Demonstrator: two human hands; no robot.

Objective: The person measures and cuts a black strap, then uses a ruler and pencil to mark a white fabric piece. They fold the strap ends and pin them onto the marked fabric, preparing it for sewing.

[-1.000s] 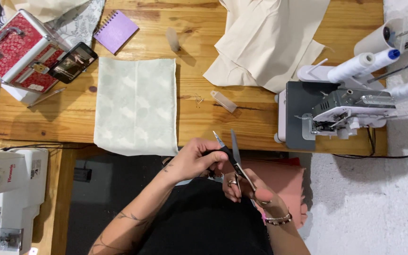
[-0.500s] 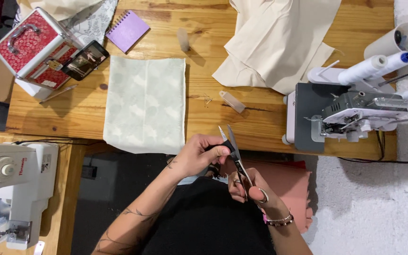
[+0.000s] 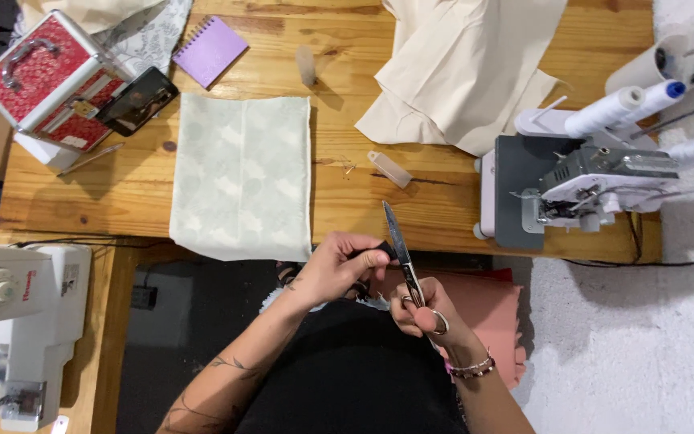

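Observation:
My right hand (image 3: 426,312) grips a pair of metal scissors (image 3: 399,241) by the handles, blades shut and pointing away toward the wooden table (image 3: 379,201). My left hand (image 3: 339,265) pinches a small dark object (image 3: 385,250) against the side of the blades, just below the table's near edge. A folded pale green patterned cloth (image 3: 242,177) lies on the table to the left of both hands, its near end hanging slightly over the edge.
A serger (image 3: 580,189) with white thread cones (image 3: 616,108) stands at the right. Cream fabric (image 3: 467,68), a clear tube (image 3: 389,169), a purple notebook (image 3: 210,50), a phone (image 3: 134,100) and a red case (image 3: 46,76) lie farther back. A white sewing machine (image 3: 14,321) sits at lower left.
The view has shifted slightly, so the table appears a little lower and left. Both hands stay together on the scissors, and the left fingers have closed in on the small dark object.

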